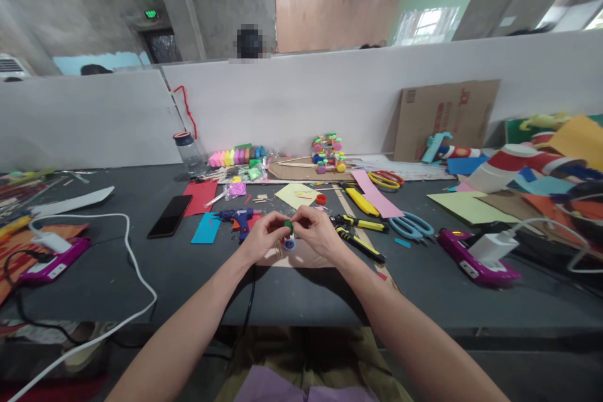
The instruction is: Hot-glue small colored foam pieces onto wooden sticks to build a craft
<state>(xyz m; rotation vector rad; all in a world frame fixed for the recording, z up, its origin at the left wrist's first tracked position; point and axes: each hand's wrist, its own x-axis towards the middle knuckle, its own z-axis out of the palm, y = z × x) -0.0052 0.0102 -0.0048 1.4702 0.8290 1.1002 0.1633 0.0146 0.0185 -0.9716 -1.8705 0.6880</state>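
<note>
Between the fingertips of my left hand (267,233) and my right hand (315,232) is a small dark green piece (287,225), pinched from both sides; it looks soft, like modelling clay, but is too small to be sure. Right below it is a small round blue and white thing (289,243), partly covered by my fingers. Under both hands lies a flat piece of cardboard (308,260). A blue glue gun (242,220) rests just left of my left hand. Pliers with yellow and black handles (360,244) lie beside my right hand.
Blue-handled scissors (411,225), a yellow utility knife (362,201) and a pink paper strip (377,193) lie to the right. A phone (170,216) and a water bottle (187,154) are at left. Purple power strips (478,257) with cables flank the workspace. Colourful clay models (328,152) stand behind.
</note>
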